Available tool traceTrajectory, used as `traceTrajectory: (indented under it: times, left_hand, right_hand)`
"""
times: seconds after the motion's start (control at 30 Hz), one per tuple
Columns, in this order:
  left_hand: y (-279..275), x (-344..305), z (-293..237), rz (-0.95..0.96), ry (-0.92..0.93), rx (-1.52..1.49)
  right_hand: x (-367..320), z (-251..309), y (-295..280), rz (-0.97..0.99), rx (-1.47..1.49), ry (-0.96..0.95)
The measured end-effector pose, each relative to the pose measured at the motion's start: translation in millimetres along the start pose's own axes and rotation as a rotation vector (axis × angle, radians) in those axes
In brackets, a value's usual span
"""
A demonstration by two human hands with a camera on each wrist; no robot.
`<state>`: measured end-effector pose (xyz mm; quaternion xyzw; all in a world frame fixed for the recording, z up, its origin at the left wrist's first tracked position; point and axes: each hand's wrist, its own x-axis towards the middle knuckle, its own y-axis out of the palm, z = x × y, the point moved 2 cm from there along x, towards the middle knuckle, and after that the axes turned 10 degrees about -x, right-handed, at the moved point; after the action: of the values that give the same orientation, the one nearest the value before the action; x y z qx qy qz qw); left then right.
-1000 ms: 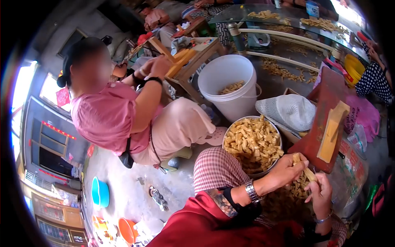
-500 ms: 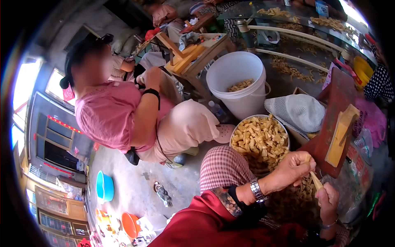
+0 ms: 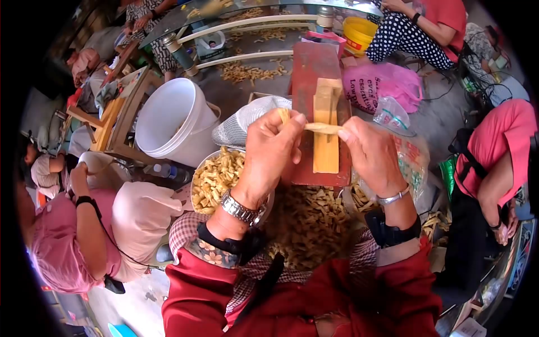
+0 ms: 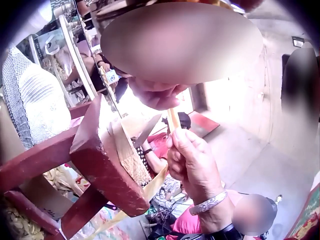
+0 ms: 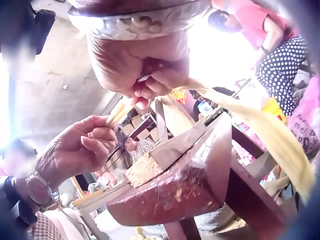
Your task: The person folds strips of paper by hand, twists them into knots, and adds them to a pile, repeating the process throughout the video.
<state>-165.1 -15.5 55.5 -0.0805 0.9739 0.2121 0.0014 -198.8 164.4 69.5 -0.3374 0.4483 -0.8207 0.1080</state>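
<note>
A pale yellow strip (image 3: 323,128) is stretched between both hands, over a light wooden block (image 3: 326,157) fixed on a red bench (image 3: 303,112). My left hand (image 3: 269,149) pinches its left end between thumb and fingers, where a short bit stands up. On the other side my right hand (image 3: 376,154) pinches the strip with the thumb. A long flat tail of strip (image 5: 260,115) trails from the right hand in the right wrist view. Below the hands lies a pile of short yellow pieces (image 3: 314,224). To the left, a bowl holds knotted yellow pieces (image 3: 218,177).
A white bucket (image 3: 174,121) and a grey-white woven hat (image 3: 247,123) stand at the left. Pink (image 3: 387,87) and clear plastic bags (image 3: 407,154) lie right of the bench. People sit on both sides, and a glass table (image 3: 264,8) is at the back.
The head view has swung right, bringing the bench to the middle. My hands have risen from beside the bench to over its block, still holding a strip between them.
</note>
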Motion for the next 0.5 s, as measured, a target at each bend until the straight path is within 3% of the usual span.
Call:
traceTrajectory:
  times: [0.2, 0.23, 0.33, 0.37, 0.4, 0.5]
  left_hand:
    - [14, 23, 14, 0.047, 0.021, 0.001]
    - [13, 28, 19, 0.037, 0.028, 0.170]
    - [-1, 44, 45, -0.020, 0.297, 0.661]
    - [-10, 46, 47, -0.037, 0.290, 0.594]
    - [-14, 37, 37, -0.067, 0.078, 0.480]
    - [-23, 0, 7, 0.129, -0.209, 0.586]
  right_hand:
    - [-1, -20, 1, 0.002, -0.184, 0.041]
    - [-1, -25, 8, 0.032, -0.256, 0.068]
    - [-11, -42, 31, 0.113, -0.340, 0.128]
    - [-19, -46, 33, 0.139, -0.334, 0.144]
    - [-26, -47, 33, 0.165, -0.327, 0.163]
    - [-32, -22, 11, 0.192, 0.023, 0.136]
